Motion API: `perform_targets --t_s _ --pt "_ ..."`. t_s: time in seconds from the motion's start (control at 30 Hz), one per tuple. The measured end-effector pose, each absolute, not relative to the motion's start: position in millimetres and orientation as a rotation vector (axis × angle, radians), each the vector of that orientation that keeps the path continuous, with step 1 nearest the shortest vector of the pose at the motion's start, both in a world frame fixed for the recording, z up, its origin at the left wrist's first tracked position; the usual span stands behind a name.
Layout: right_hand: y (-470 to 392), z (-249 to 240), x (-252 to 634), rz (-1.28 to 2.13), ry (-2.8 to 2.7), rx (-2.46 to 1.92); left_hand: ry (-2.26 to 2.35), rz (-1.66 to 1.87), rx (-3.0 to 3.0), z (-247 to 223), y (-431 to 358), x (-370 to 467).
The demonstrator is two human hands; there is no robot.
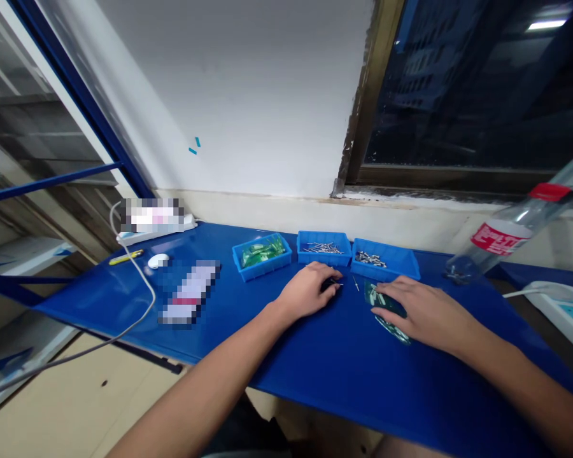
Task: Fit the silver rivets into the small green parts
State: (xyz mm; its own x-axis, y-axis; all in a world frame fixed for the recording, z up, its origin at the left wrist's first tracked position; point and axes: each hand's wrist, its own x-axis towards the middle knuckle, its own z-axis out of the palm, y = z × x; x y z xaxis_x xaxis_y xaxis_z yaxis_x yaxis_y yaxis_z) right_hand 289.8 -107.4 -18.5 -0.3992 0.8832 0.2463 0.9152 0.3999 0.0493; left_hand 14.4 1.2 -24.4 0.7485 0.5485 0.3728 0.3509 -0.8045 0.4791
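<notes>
My left hand [310,291] rests low over the blue table with its fingers curled together. A small thin bit shows at its fingertips, too small to name. Just right of it, a thin metal pin [356,284] lies loose on the tabletop. My right hand [420,310] is closed on a green plastic bag [392,331], thumb and fingers on its near and far sides. Small pale pieces show through the bag. Behind the hands stand a blue bin [325,259] of thin metal pins, a blue bin [394,272] of short metal parts, and a blue bin [263,272] of green plastic bags.
A plastic bottle [499,236] with a red cap stands at the right, near a white power strip [561,312]. At the left lie a blurred-out flat object [188,296], a white oval object [158,261], a yellow cutter [126,257] and a grey cable [146,312].
</notes>
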Motion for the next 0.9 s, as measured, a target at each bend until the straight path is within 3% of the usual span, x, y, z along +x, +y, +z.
perform_targets --t_s 0.6,0.77,0.9 --pt "-126 -12 277 -0.561 -2.059 -1.708 0.651 0.806 2.488 -13 -7 11" --pt "-128 19 268 -0.403 -1.954 -1.677 0.618 0.874 2.339 -7 -12 16" --pt "-114 32 239 0.076 -1.875 -1.569 0.532 0.915 2.037 -10 -11 20"
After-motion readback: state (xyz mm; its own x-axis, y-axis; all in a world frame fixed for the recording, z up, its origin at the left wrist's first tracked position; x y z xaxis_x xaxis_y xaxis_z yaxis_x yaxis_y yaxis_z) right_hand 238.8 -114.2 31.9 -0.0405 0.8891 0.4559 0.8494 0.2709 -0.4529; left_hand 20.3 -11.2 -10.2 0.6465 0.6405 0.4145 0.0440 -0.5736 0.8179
